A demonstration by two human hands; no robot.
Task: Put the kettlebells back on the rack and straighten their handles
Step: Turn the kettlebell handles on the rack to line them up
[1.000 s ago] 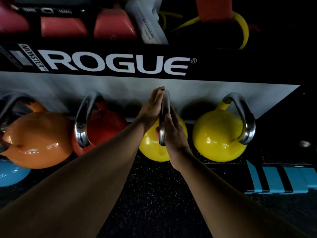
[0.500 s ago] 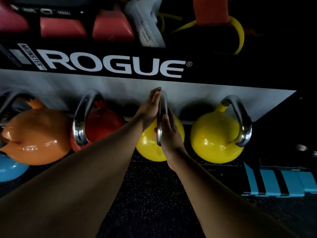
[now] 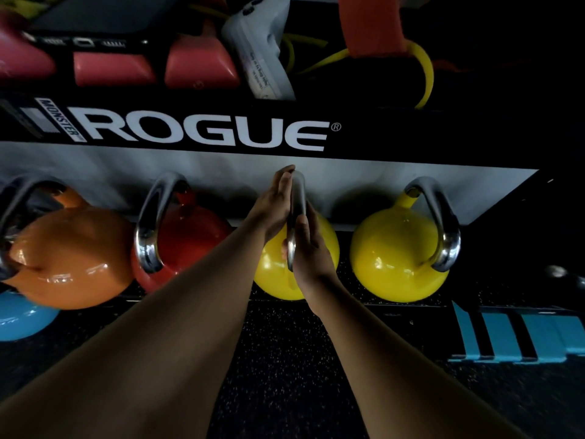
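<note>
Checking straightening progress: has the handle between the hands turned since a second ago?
No. The handle stays edge-on, same gap from the right yellow kettlebell.

The round yellow kettlebell [image 3: 272,275] in the middle was largely hidden behind the left hand [image 3: 273,204], the right hand [image 3: 311,250] and both forearms. Only a thin strip of its steel handle [image 3: 298,198] showed between the palms. The glossy orange kettlebell [image 3: 69,255] and the blue kettlebell [image 3: 19,315] ran off the left edge. Label print on the white plastic device [image 3: 262,45] was too small to read.
</note>
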